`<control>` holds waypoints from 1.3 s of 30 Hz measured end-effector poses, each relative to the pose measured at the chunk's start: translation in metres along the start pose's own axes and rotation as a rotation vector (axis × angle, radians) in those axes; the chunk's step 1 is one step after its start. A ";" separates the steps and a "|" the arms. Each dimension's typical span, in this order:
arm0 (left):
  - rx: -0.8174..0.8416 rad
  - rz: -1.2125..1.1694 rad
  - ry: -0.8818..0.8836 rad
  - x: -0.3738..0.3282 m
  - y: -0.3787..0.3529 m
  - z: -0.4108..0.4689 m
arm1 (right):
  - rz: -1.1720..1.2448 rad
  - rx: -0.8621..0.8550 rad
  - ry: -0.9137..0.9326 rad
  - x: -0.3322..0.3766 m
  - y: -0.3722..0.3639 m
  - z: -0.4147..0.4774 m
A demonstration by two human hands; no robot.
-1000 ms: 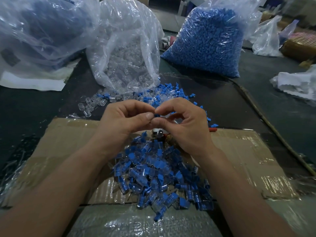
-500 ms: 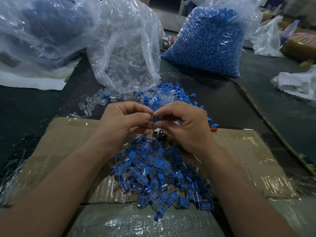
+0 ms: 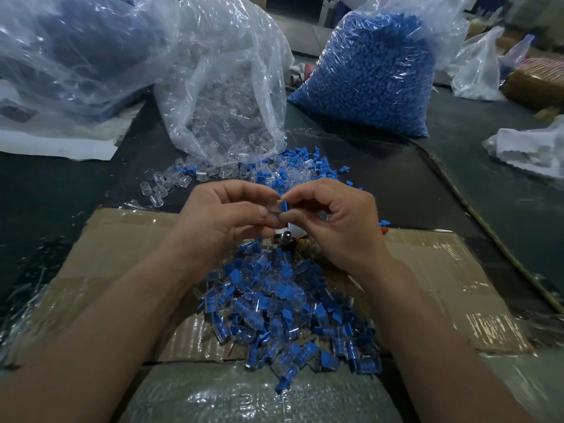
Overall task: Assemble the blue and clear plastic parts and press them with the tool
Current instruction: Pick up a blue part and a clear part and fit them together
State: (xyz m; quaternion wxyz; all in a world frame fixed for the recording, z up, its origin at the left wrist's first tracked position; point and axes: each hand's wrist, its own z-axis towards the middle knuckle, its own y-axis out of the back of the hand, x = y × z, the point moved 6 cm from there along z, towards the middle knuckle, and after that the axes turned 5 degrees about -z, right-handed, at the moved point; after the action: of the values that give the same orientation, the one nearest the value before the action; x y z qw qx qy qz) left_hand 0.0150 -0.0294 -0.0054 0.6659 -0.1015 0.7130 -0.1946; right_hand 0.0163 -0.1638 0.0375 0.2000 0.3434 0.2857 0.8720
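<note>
Both hands pinching, fingertips meeting mid-air. Right hand (image 3: 335, 221) pinches blue part (image 3: 284, 206); left hand (image 3: 225, 215) pinches clear part (image 3: 274, 209), which is hard to make out. Parts touch in the gap between the hands, blue just right of clear, its tab roughly upright. Looks like the mating step: push runs right-to-left. Tool (image 3: 287, 235) sits directly under the pinch, mostly hidden, within equal reach of both hands. Finished pile (image 3: 283, 309) is bodyward, loose stock (image 3: 293, 169) beyond the fingertips.
</note>
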 end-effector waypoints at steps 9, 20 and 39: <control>-0.008 0.080 0.003 -0.001 0.001 -0.001 | -0.034 0.045 0.018 0.002 -0.002 -0.001; -0.008 0.152 -0.010 0.001 -0.001 -0.001 | -0.050 0.083 0.060 0.005 -0.005 -0.002; -0.099 0.163 -0.071 -0.006 0.012 0.000 | -0.228 0.533 -0.524 -0.070 0.024 -0.017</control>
State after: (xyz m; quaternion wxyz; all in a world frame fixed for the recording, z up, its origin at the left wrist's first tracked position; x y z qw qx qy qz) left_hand 0.0170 -0.0159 -0.0048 0.6987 -0.0829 0.7035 -0.1006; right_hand 0.0484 -0.2258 0.0088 0.2656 0.5603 0.4778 0.6223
